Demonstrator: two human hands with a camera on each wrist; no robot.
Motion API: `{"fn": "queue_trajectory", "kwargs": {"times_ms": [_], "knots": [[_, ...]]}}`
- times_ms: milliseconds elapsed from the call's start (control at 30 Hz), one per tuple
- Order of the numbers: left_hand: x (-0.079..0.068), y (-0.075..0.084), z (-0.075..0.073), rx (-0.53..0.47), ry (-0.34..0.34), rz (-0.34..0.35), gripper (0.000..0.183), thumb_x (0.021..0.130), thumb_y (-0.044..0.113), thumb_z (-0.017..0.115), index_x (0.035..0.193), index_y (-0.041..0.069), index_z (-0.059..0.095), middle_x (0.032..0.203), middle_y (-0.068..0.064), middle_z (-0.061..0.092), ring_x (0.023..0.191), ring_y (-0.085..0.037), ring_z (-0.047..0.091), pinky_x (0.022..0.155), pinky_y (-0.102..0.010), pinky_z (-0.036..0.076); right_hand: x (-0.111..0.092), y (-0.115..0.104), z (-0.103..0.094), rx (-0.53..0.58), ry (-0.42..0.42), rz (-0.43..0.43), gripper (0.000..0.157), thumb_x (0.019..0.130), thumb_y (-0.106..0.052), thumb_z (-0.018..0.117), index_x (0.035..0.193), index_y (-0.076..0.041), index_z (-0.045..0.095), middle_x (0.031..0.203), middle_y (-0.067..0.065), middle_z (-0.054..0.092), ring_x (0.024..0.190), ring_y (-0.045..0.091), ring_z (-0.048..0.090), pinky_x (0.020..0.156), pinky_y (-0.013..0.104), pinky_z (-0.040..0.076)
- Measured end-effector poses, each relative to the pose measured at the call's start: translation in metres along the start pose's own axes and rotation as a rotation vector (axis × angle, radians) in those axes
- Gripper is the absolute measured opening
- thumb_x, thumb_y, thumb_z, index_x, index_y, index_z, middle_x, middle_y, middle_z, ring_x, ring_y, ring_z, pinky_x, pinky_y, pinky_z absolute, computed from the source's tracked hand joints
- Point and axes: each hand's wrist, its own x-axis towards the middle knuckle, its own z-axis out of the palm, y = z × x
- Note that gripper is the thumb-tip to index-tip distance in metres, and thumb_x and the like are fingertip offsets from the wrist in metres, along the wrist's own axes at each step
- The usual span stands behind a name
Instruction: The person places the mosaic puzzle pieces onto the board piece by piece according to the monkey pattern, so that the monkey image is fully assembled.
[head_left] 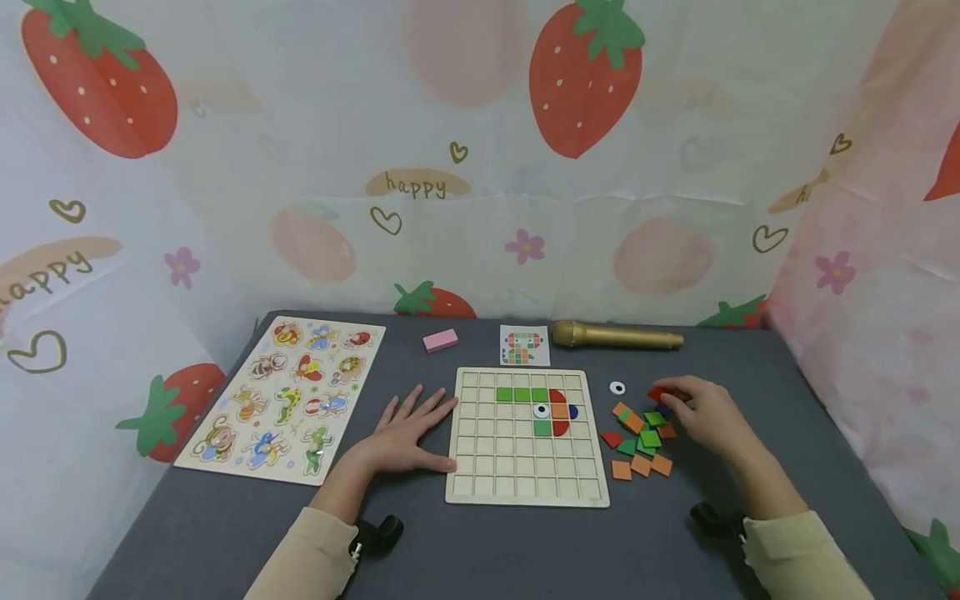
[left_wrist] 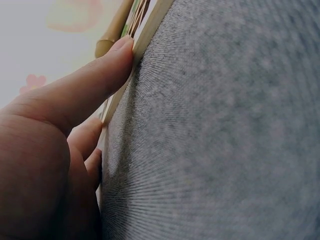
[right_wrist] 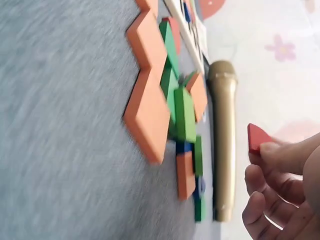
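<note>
A wooden grid board [head_left: 517, 467] lies on the table, holding green, red, orange and blue pieces plus an eye piece [head_left: 541, 410] in its upper right part. My left hand [head_left: 401, 437] is spread flat at the board's left side, its thumb and fingertips touching the edge. In the left wrist view the thumb [left_wrist: 95, 82] presses that edge. My right hand [head_left: 701, 408] pinches a red tile [right_wrist: 257, 137] with one curved side between thumb and finger. Below it is a loose pile of green tiles [head_left: 649, 438], orange tiles [head_left: 621, 470] and a red tile [head_left: 612, 439].
A second eye piece [head_left: 617, 387] lies right of the board. Behind the board are a pattern card [head_left: 525, 345], a gold microphone [head_left: 618, 336] and a pink block [head_left: 440, 340]. An insect puzzle board [head_left: 288, 400] lies at left. A strawberry-printed curtain [head_left: 480, 167] hangs behind the table.
</note>
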Motion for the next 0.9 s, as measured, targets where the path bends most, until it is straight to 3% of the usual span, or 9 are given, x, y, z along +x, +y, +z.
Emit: {"fn": "queue_trajectory", "kwargs": {"times_ms": [267,633,900], "knots": [[0.000,0.001,-0.001,-0.001,-0.003,-0.004,0.102,0.079,0.067,0.074,0.162,0.034,0.024,0.171,0.002,0.012,0.158,-0.032,-0.007,0.122,-0.061,-0.007,0.011,-0.014,0.009,0.065,0.002,-0.012,0.027,0.104,-0.018,0.059,0.126,-0.005,0.068,0.118,0.016,0.069,0.105,0.035,0.065,0.079,0.048,0.056],[-0.001,0.000,0.000,-0.005,0.002,0.000,0.102,0.079,0.067,0.073,0.162,0.034,0.024,0.171,0.002,0.013,0.158,-0.032,-0.006,0.122,-0.061,-0.007,0.023,-0.026,0.023,0.135,0.026,0.005,0.021,0.099,-0.024,0.067,0.113,-0.008,0.068,0.102,0.009,0.071,0.094,0.025,0.066,0.074,0.035,0.053],[-0.001,0.000,0.000,-0.001,0.000,0.002,0.102,0.079,0.069,0.073,0.162,0.035,0.024,0.171,0.003,0.012,0.158,-0.031,-0.007,0.122,-0.061,-0.007,0.029,-0.034,0.031,0.149,0.017,-0.012,0.018,0.098,-0.022,0.069,0.111,-0.010,0.070,0.100,0.007,0.072,0.089,0.022,0.065,0.071,0.034,0.052]]}}
